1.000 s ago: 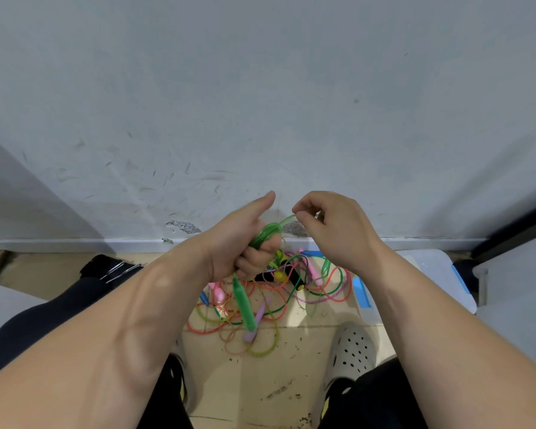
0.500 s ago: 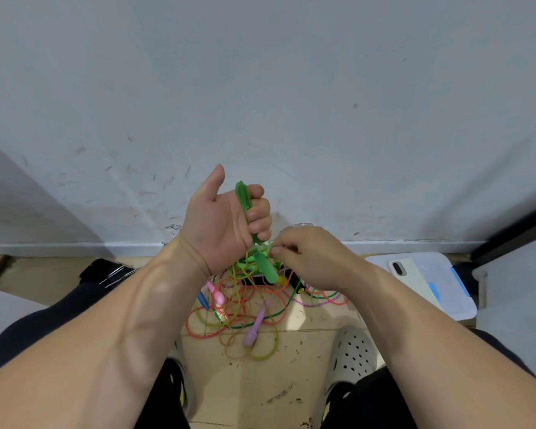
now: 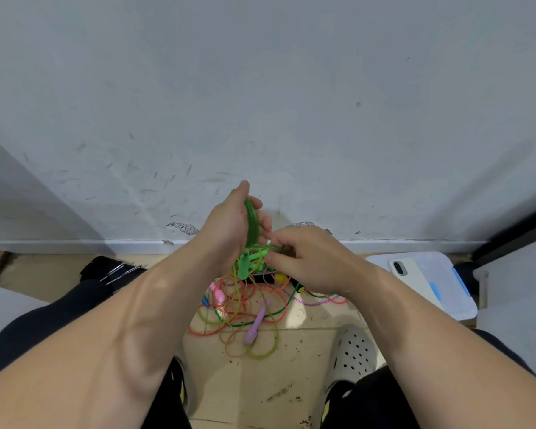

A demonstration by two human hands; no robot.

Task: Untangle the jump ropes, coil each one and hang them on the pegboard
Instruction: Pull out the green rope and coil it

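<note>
Early stage. Grips green jump rope (image 3: 251,218) in curled left hand (image 3: 226,229), raised before the wall; pinches its strand with right hand (image 3: 310,263), just right. Leaves remaining ropes (image 3: 245,308) tangled on near floor (image 3: 254,388). Shows no pegboard; judges nothing hung.

Bunched green jump rope (image 3: 250,222) upright above tangled coloured ropes (image 3: 255,326) on floor (image 3: 260,382).

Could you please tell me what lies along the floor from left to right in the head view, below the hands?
Black item with metal clips → pink rope handle → lilac rope handle → white perforated clog → phone, lying on the pale lid.
</note>
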